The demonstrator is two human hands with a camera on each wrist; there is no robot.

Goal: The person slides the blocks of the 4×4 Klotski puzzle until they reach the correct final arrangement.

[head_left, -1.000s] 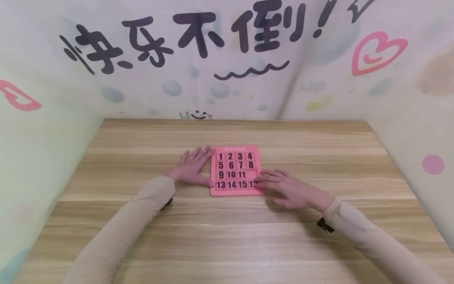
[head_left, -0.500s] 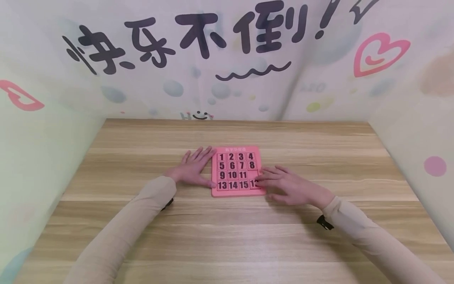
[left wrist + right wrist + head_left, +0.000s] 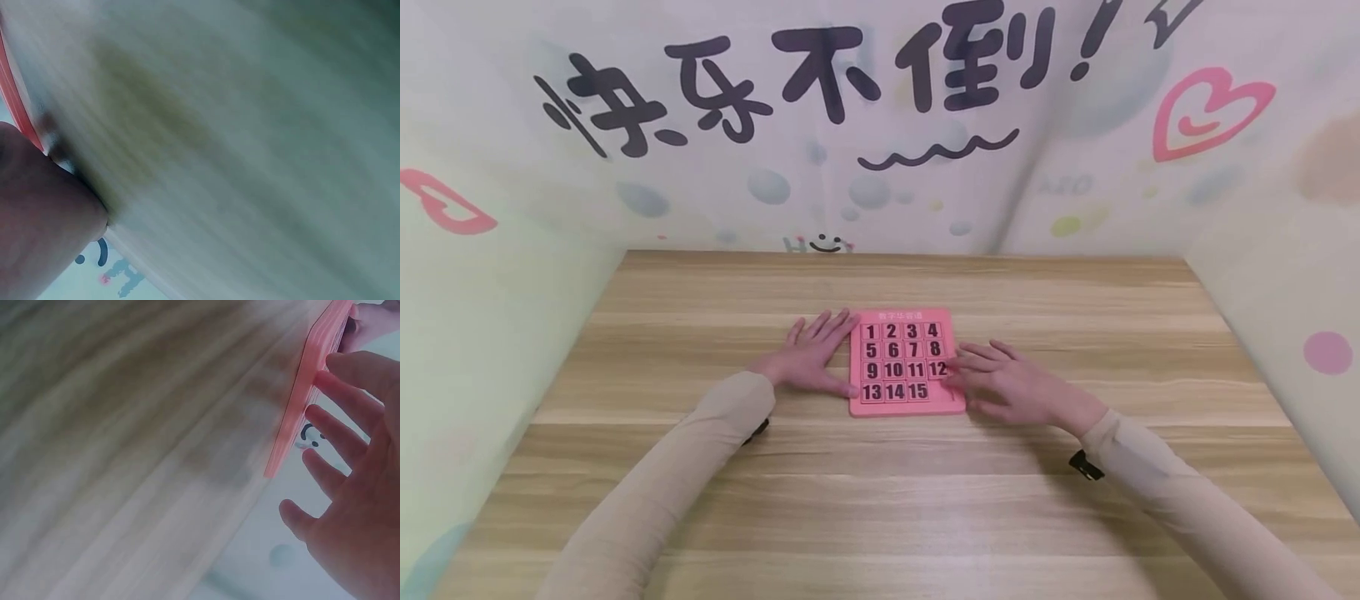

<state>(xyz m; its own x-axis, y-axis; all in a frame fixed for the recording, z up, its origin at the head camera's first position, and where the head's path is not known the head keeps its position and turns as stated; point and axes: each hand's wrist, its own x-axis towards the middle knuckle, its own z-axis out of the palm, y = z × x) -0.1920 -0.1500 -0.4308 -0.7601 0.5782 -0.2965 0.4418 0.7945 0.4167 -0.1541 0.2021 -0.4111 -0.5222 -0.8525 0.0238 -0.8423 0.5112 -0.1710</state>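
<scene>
A pink number slide puzzle [image 3: 906,409] lies flat on the table, with its numbered tiles in rows from 1 to 15. Its bottom right slot shows no tile. Along the puzzle's left edge my left hand [image 3: 808,354] rests with thumb and fingers spread, the thumb at the lower corner and fingertips at the upper one. Fingertips of my right hand [image 3: 1018,387] touch the 12 tile [image 3: 936,369] at the right end of the third row, the fingers loosely extended. In the right wrist view those fingers reach over the puzzle's pink side [image 3: 300,400].
The wood-grain table [image 3: 880,508] stretches around the puzzle on all sides. A white printed backdrop [image 3: 737,208] with dark lettering and pink hearts rises behind it, and similar walls stand at left and right.
The 12 tile has slid up from the bottom row into the third row, leaving the bottom right slot bare. My right fingers moved up slightly with it; my left hand stayed in place.
</scene>
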